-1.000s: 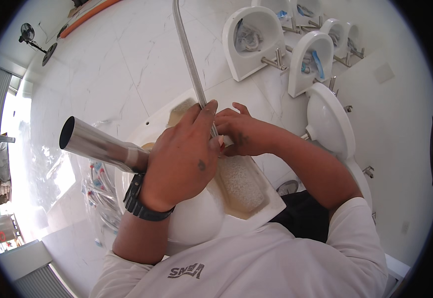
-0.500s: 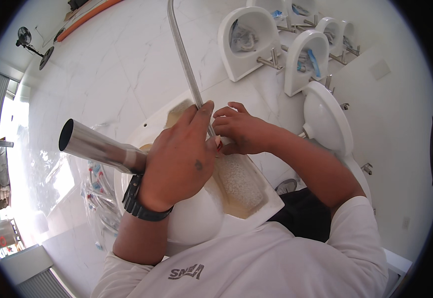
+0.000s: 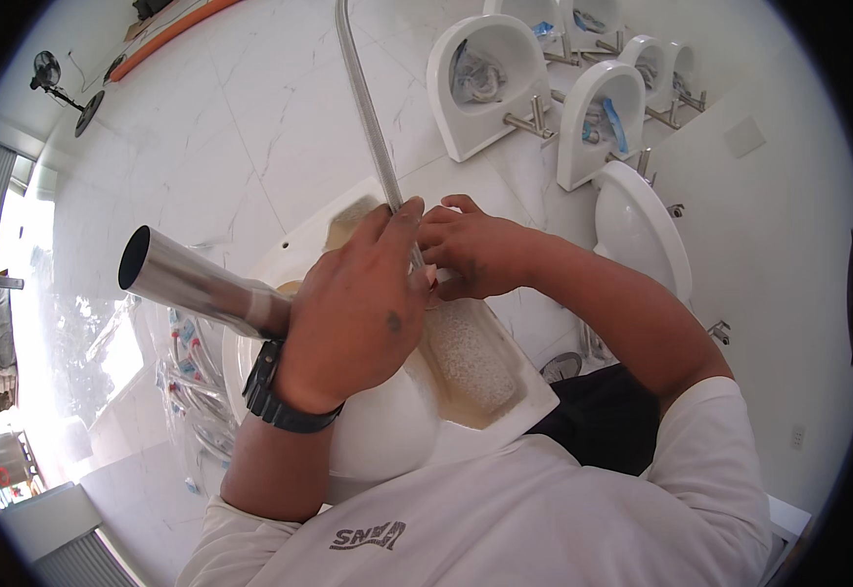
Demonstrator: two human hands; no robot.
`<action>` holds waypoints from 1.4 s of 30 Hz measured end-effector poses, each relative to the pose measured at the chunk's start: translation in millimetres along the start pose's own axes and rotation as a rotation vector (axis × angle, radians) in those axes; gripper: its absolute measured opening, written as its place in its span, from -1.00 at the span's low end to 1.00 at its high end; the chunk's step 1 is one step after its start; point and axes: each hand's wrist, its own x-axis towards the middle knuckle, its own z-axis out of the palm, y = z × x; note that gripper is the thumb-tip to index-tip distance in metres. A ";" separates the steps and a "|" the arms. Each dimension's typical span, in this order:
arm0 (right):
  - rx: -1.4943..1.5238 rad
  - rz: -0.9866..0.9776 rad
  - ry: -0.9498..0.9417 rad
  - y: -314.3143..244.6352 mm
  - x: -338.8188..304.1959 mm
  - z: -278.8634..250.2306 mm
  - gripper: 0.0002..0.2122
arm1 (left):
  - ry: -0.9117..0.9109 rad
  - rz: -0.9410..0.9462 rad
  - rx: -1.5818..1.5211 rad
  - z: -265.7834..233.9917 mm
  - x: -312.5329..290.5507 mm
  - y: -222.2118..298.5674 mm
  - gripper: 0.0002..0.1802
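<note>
An upturned white washbasin lies below my hands, its rough unglazed hollow facing up. From its underside a wide chrome drain pipe sticks out to the left, passing beside my left wrist. A long, thin grey metallic hose rises away from the basin. My left hand is closed around the hose near its lower end. Curled against that same end are the fingers of my right hand, with the thumb underneath. The hose's tip and its joint are mostly hidden by my fingers.
Several white washbasins with taps fitted stand on the floor at the far right, by the wall; another basin leans nearer. Plastic-wrapped hoses lie to the left. A black fan and an orange pipe are at the far left.
Both hands stay at the hose's lower end. My right forearm and elbow have shifted slightly outward, and the right fingers have turned a little. The view has moved slightly.
</note>
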 end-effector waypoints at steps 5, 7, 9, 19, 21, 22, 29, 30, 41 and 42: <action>0.041 0.016 0.028 0.2 -0.7 2.6 -0.84 | -0.015 -0.019 0.019 -0.4 1.5 0.7 -0.40; 0.017 0.006 0.025 0.1 -2.6 4.5 -0.84 | -0.013 -0.023 0.031 0.1 1.6 1.5 -0.40; -0.026 -0.029 0.082 0.8 -3.8 5.8 -0.84 | -0.006 -0.017 0.037 0.1 2.1 1.7 -0.41; -0.072 -0.035 0.118 0.0 -5.8 9.4 -0.79 | 0.011 -0.006 0.040 4.0 4.7 1.5 -0.43; -0.064 -0.022 0.143 -3.8 -5.9 10.0 -0.78 | 0.023 0.000 0.046 4.0 5.0 1.0 -0.43; -0.061 -0.015 0.154 -6.2 -6.0 10.2 -0.77 | 0.020 -0.008 0.039 3.8 4.6 0.7 -0.43; -0.131 0.154 0.109 -27.8 -7.3 9.9 -0.74 | 0.021 0.000 -0.002 1.2 1.5 -0.4 -0.43; -0.146 0.174 0.109 -31.3 -7.5 10.5 -0.73 | 0.024 0.000 -0.006 0.9 1.5 -0.7 -0.43; -0.167 0.344 0.210 -49.9 -12.0 24.5 -0.68 | 0.029 0.003 0.010 0.6 2.7 0.6 -0.43; -0.158 0.360 0.233 -51.4 -11.7 26.5 -0.69 | 0.032 0.011 0.009 0.4 3.0 0.2 -0.42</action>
